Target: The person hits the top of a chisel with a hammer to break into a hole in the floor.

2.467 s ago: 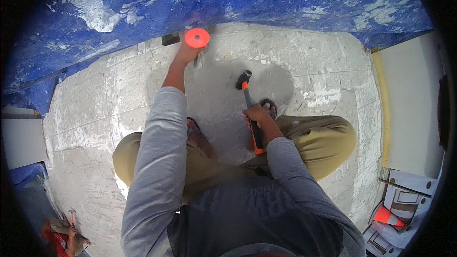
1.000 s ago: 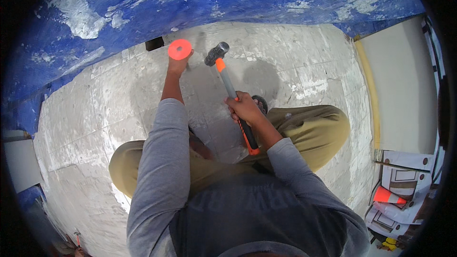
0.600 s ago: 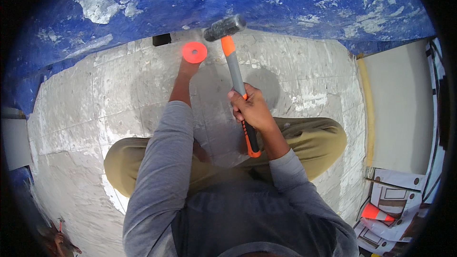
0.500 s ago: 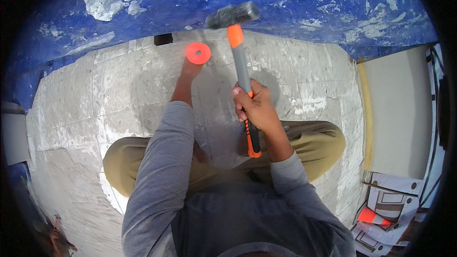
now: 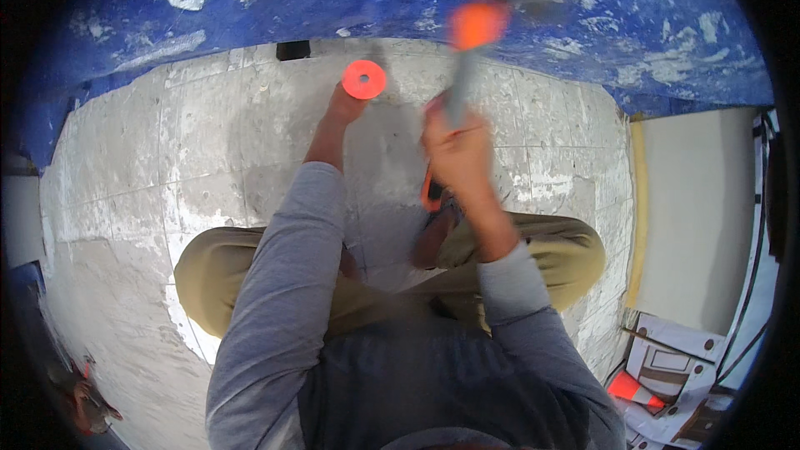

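My left hand (image 5: 345,107) reaches toward the base of the wall. It is closed beneath the round orange-pink guard of a chisel (image 5: 375,85); the guard hides most of the fingers, and the blade cannot be seen. To the right, my right hand (image 5: 461,154) is wrapped round the grey, black and orange handle of a hammer (image 5: 479,25). Its dark head, smeared by motion, is raised in front of the blue wall, up and right of the chisel and apart from it.
The blue wall (image 5: 267,21) has flaking paint. Below it lies a scraped, whitish tiled floor (image 5: 208,142) with a small black object (image 5: 293,50) at the wall's foot. On the right are a grey panel (image 5: 696,200) and an orange-white cone (image 5: 637,389). My bent legs flank the work spot.
The hammer has swung up and to the right, its head now blurred. The left hand and chisel show slightly higher and farther right, as the view has shifted a little.
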